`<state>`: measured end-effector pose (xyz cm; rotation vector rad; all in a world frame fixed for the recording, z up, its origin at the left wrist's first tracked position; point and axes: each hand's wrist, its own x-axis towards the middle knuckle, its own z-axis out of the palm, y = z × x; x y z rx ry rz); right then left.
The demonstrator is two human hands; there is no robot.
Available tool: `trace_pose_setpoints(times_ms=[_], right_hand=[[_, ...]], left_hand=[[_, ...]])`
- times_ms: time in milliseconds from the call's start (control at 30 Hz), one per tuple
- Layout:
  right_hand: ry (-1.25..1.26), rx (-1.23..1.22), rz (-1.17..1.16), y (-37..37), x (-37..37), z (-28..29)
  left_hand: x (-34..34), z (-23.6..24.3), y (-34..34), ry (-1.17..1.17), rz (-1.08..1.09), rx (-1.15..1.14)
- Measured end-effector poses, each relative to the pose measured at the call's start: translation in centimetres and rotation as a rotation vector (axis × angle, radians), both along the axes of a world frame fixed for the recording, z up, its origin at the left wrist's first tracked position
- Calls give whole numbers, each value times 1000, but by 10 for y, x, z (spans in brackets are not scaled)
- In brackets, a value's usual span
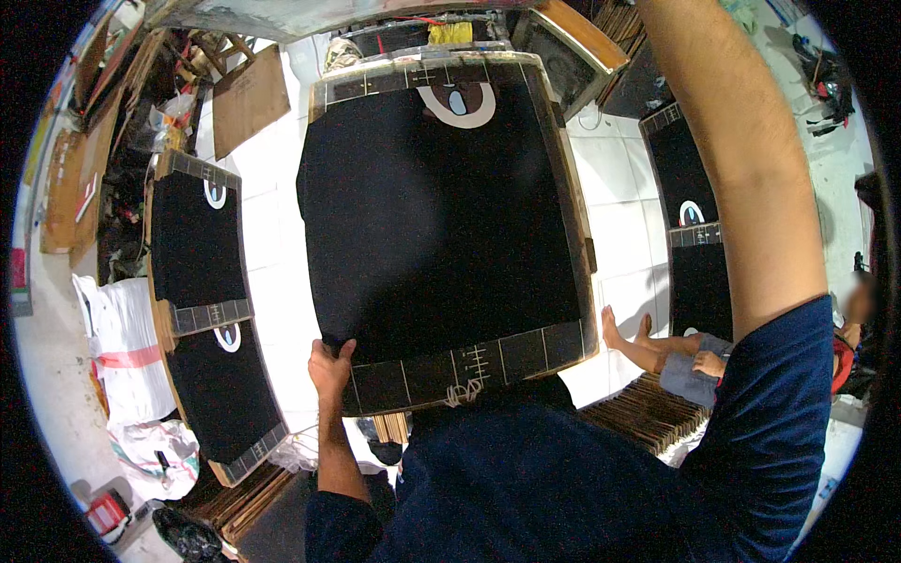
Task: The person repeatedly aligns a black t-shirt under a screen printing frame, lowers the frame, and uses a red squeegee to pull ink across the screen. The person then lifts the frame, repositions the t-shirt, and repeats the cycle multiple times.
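Observation:
A large piece of black fabric (441,216) lies spread over a dark board (497,361) marked with pale grid lines. At the fabric's far edge is a white half-ring shape (462,117) with a brown middle and a small light-blue oval. My left hand (330,368) is closed at the near left corner of the fabric, beside the board's edge, thumb on top and fingers curled at the side. My right arm reaches up and out past the top edge of the view, so the right hand is hidden.
Similar boards with black fabric stand in rows at left (197,239) and right (683,174). White sacks (131,347) sit beyond the left row. At right, a person (690,371) sits near stacked thin boards (648,413). A brown flat panel (251,101) leans at far left.

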<state>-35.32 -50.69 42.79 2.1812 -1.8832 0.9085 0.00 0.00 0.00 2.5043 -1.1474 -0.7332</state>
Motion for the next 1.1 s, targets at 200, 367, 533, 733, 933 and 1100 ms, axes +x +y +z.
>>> trace_pose_setpoints(times_ms=[200, 367, 533, 733, 933, 1100], right_hand=[[-22, -21, -14, -6, 0, -1], [2, 15, 28, -5, -4, 2], [-22, 37, -22, -3, 2, 3], [-52, 58, 52, 1, -1, 4], [-44, 41, 164, -2, -10, 11], [41, -48, 256, -32, -2, 22]], left_hand=[[3, -15, 5, -20, 1, 11], [9, -40, 5, -91, -26, 94], [16, -46, 3, -111, -157, 83], [-1, -8, -95, -223, -206, 221], [-112, 26, -323, -336, -571, -156], [-201, 17, -505, -280, -716, 6]])
